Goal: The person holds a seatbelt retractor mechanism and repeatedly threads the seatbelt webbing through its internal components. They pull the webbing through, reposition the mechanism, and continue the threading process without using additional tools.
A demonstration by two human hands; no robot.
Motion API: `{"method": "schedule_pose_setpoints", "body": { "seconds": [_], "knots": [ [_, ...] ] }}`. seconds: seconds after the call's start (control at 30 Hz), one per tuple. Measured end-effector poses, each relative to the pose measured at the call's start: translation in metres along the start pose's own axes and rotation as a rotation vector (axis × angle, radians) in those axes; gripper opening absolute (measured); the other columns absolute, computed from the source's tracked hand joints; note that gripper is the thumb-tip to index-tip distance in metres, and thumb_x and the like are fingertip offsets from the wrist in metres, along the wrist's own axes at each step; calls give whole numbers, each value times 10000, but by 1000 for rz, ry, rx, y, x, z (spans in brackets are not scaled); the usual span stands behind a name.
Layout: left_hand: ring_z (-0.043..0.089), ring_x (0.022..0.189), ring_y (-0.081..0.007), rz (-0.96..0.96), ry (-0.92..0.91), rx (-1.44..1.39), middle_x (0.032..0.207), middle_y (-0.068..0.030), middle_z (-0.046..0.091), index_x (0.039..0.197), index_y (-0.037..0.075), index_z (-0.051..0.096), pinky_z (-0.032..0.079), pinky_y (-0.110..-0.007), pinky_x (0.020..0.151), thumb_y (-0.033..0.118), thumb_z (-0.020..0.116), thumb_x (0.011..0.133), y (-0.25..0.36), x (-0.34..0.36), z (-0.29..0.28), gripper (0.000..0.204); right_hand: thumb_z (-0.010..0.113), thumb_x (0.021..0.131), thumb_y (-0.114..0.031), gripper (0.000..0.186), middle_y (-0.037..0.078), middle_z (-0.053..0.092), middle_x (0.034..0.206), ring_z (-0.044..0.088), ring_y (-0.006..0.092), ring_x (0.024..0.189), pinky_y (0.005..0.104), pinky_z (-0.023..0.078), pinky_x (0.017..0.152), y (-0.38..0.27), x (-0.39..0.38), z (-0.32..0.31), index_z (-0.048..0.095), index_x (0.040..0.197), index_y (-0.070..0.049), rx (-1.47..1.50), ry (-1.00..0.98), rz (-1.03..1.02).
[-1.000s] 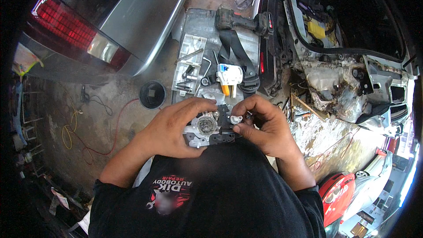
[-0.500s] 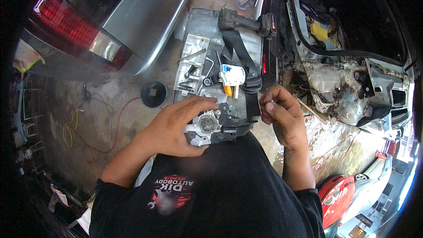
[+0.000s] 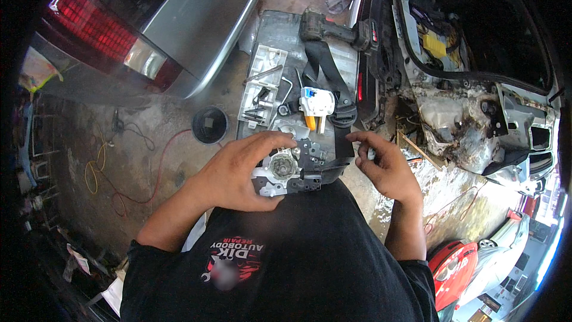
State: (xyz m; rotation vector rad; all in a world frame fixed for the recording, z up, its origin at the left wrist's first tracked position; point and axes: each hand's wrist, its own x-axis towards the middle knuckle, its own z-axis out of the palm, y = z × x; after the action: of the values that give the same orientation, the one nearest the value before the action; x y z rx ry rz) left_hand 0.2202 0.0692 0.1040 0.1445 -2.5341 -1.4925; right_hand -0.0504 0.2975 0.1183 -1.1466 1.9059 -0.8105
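The left hand (image 3: 235, 170) spreads thumb and fingers around a silver-and-black mechanism (image 3: 282, 167); right of the mechanism, the right hand (image 3: 390, 170) curls bent fingers around a small pale piece (image 3: 371, 154); beyond the mechanism lies a cordless power tool (image 3: 338, 31).

Red and white letters (image 3: 243, 248) sit on the black shirt (image 3: 339, 250) below the gripping left hand (image 3: 238, 170). They are upside down.

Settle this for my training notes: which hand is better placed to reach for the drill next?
Probably the right hand: it is clear of the metal part, though it may hold a small pale piece. The left hand grips the metal part. The drill lies farther ahead.
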Motion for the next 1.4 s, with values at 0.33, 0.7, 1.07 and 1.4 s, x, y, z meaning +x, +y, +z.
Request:
{"method": "schedule_pose_setpoints", "body": {
  "seconds": [0.33,0.7,1.07,1.4],
  "knots": [
    [707,1359,-398,-65,-8,43,1501,-215,692,1516,68,609,559,-480,1165,214,982,661,3,-3,0,944,942,890,-216,341,109,720,1010,663,231,968,377,510,876,19,-11,20,761,1067,12,75,-144,183],
    [729,1315,-401,-81,29,50,1461,-214,709,1542,65,599,578,-471,1136,220,982,661,9,-7,1,973,893,944,-171,266,37,626,930,586,160,950,331,438,879,39,-11,11,690,935,2,382,-59,92],
    [712,1344,-409,-72,79,82,1506,-228,691,1555,69,594,569,-474,1151,202,973,657,11,-18,0,983,864,950,-183,253,-3,588,912,533,123,928,316,408,840,35,5,22,674,907,-20,439,-117,115],
    [704,1369,-399,-103,117,102,1535,-232,679,1537,57,605,557,-463,1169,188,973,655,14,-30,1,964,852,958,-146,217,8,573,928,544,127,930,325,423,808,31,17,21,676,921,-26,387,-193,78]
  ]
}}
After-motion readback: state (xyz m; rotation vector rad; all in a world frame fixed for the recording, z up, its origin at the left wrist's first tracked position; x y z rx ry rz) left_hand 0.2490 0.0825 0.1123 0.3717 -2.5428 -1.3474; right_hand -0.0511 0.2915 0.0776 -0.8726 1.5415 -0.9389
